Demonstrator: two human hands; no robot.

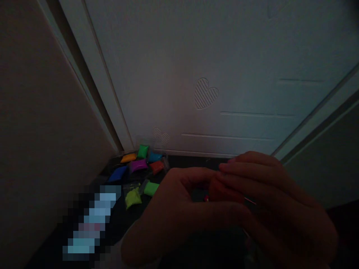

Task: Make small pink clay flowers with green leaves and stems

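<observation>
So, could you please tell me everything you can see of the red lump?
The red lump is dull red with an orange tinge in the dim light, rounded where it shows, with no separate parts visible. It looks matte and soft, perhaps modelling clay. It sits between both hands: digits of the left hand lie along its upper left and near side, and fingers of the right hand cross its top and right. They hide much of it, so its full shape cannot be told.
</observation>
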